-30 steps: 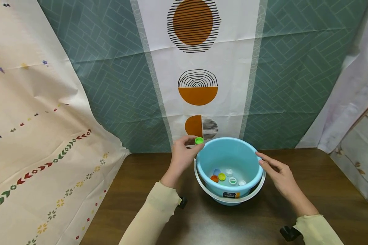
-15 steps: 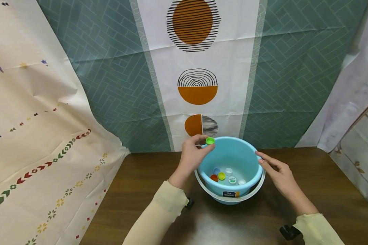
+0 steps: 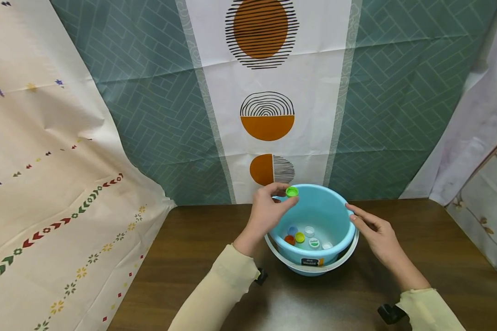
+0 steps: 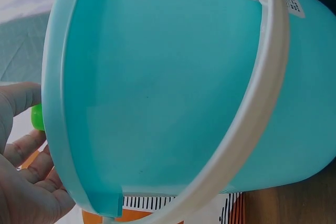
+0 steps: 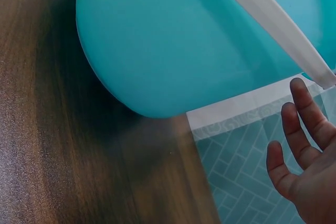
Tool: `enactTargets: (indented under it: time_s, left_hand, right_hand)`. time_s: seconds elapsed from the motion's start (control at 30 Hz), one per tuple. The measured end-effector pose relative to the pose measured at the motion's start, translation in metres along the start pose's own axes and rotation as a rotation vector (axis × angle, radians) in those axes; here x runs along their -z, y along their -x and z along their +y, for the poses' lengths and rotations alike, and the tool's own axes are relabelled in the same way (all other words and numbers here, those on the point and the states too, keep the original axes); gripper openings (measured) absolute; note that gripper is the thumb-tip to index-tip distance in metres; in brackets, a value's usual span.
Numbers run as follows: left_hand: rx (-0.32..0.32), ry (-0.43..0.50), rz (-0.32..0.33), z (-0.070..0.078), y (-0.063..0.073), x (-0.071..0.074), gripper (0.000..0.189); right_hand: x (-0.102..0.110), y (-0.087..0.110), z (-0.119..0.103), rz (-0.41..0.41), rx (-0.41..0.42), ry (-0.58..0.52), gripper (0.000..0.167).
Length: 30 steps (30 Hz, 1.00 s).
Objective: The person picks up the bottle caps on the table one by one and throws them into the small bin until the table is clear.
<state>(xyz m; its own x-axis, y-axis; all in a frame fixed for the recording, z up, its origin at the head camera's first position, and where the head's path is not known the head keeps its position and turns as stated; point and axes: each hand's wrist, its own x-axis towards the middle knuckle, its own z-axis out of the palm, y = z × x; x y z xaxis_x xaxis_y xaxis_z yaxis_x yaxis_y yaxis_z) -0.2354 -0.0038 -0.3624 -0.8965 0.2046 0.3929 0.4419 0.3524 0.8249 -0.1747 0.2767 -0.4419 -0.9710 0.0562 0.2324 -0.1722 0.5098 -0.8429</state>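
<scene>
A light blue bucket (image 3: pixel 314 202) with a white handle (image 3: pixel 343 261) stands upright on the wooden table. On its floor lie several bottle caps, among them a yellow cap (image 3: pixel 300 237), an orange-red cap (image 3: pixel 289 240) and a white cap with green print (image 3: pixel 314 242). My left hand (image 3: pixel 269 209) pinches a bright green bottle cap (image 3: pixel 292 192) over the bucket's left rim. In the left wrist view the bucket wall hides most of that green cap. At the right rim, my right hand (image 3: pixel 374 232) touches the edge with its fingertips. Its other fingers (image 5: pixel 300 129) extend loosely outside the bucket.
The dark wooden table (image 3: pixel 190 257) reaches back to a green and white patterned cloth (image 3: pixel 269 138). A cream embroidered cloth (image 3: pixel 66 184) hangs at the left, and a pale floral cloth (image 3: pixel 488 216) at the right. The bucket's handle hangs down at the front.
My left hand has moved right with the green cap, from beside the bucket's left rim to over it. My right hand stays at the right rim.
</scene>
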Motion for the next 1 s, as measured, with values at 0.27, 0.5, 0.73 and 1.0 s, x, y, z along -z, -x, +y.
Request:
enactTargets:
  time_s: [0.27, 0.5, 0.73, 1.0]
  left_hand:
    - [-0.001, 0.004, -0.005, 0.0010, 0.0006, -0.0008, 0.032]
    - [0.014, 0.006, -0.017, 0.0029, 0.0020, -0.0010, 0.034]
    - [0.035, 0.018, -0.035, 0.0037, 0.0034, -0.0013, 0.037]
    - [0.047, -0.012, -0.017, 0.0000, 0.0036, -0.0010, 0.045]
  right_hand:
    - [-0.0008, 0.0012, -0.0004, -0.005, 0.003, -0.043, 0.040]
    - [-0.0010, 0.0008, 0.0010, 0.005, 0.023, -0.012, 0.039]
    - [-0.0028, 0.0019, 0.0030, 0.007, 0.041, -0.033, 0.039]
    - [-0.0026, 0.0026, 0.0013, 0.017, 0.048, -0.039, 0.039]
